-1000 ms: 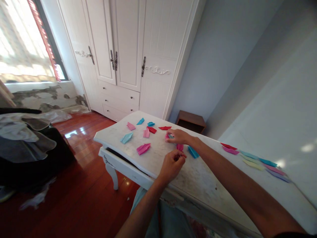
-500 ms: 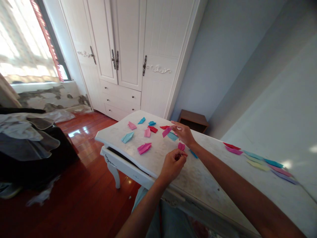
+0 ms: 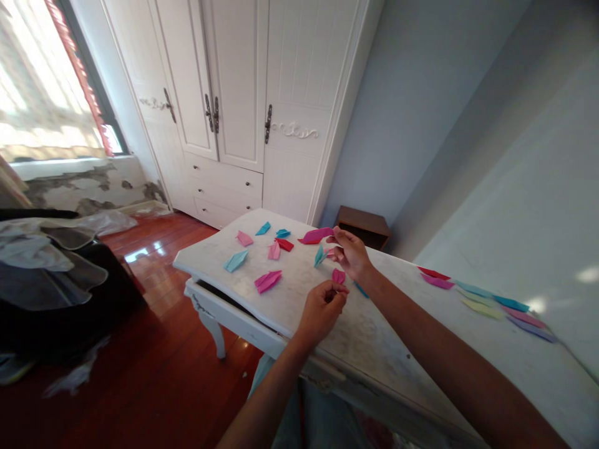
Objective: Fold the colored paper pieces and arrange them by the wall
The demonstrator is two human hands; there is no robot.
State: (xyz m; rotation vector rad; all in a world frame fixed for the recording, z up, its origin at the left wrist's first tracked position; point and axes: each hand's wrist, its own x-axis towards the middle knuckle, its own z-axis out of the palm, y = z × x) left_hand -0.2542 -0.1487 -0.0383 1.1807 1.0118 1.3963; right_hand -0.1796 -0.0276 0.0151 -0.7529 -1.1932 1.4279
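Note:
My right hand (image 3: 350, 252) is closed in a pinch on one end of a magenta folded paper piece (image 3: 316, 236), which points left above the table. Just below it, a teal folded paper piece (image 3: 320, 256) stands tilted beside my right fingers; a bit of pink paper shows by the fingertips. My left hand (image 3: 322, 310) is closed, thumb against fingers, over the near side of the table. What it pinches, if anything, is too small to make out. Right behind its fingertips is a small magenta folded paper piece (image 3: 338, 276), and a blue one (image 3: 360, 289) lies partly behind my right wrist.
Several folded papers, including a magenta one (image 3: 268, 281) and a light blue one (image 3: 236, 261), lie on the white table (image 3: 290, 299). A row of coloured papers (image 3: 477, 296) lies along the right. Behind stand a white wardrobe (image 3: 238, 81) and a brown cabinet (image 3: 362, 223).
The magenta paper in my right hand has been raised and turned more level. The teal paper beneath it has shifted left and tipped up. My left hand stays pinched in nearly the same place.

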